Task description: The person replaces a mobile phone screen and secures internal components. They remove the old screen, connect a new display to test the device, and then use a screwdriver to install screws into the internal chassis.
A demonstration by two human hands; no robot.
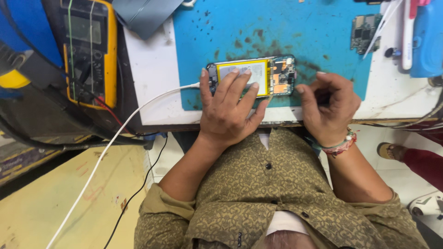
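Opened phone with its yellow-edged battery exposed, lying on a blue work mat near the bench's near edge. Left hand rests flat on it, fingers spread and released. Right hand, just right of the phone, is loosely curled; whether it grips anything cannot be told. A white cable enters the phone's left end; a yellow multimeter lies far left.

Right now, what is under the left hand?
The left hand presses on an opened phone lying on a blue mat. Its yellow-edged battery partly shows; the fingers cover the rest.
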